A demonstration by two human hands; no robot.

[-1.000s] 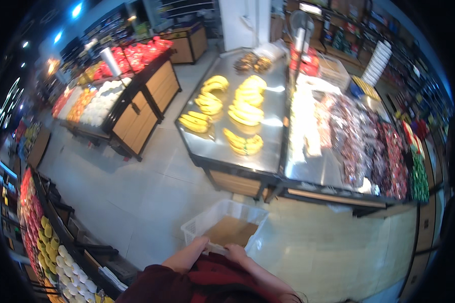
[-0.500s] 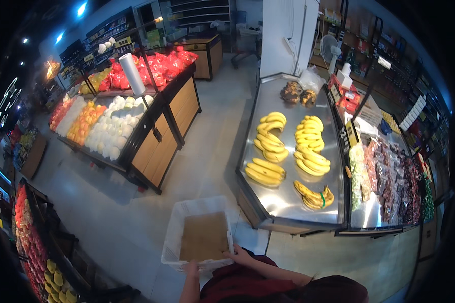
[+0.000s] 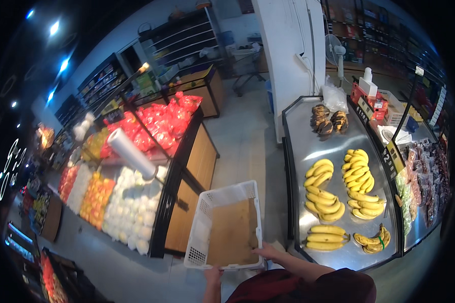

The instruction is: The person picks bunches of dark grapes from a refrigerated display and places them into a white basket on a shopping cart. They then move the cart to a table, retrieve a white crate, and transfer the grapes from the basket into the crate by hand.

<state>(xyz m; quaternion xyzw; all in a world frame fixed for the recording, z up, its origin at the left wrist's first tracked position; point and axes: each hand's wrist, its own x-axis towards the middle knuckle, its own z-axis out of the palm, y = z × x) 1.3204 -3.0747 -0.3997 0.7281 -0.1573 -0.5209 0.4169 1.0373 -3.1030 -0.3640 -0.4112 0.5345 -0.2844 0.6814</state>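
A white plastic crate with perforated sides hangs in front of my body, tilted a little. Flat brown cardboard lines its bottom, and nothing else shows in it. My left hand is closed on the crate's near rim, at its left part. At the near right corner my right hand grips the rim. To the right, bunches of yellow bananas lie on a metal display table. One near bunch has a green band round it.
On the left stands a fruit stand with white-wrapped fruit, orange fruit, red bags and a plastic bag roll. A white pillar rises behind the banana table. A floor aisle runs between the stands.
I have moved forward with the crate, and the fruit stand and banana table are closer. The crate sits further right and higher in view. Both hands keep their hold.
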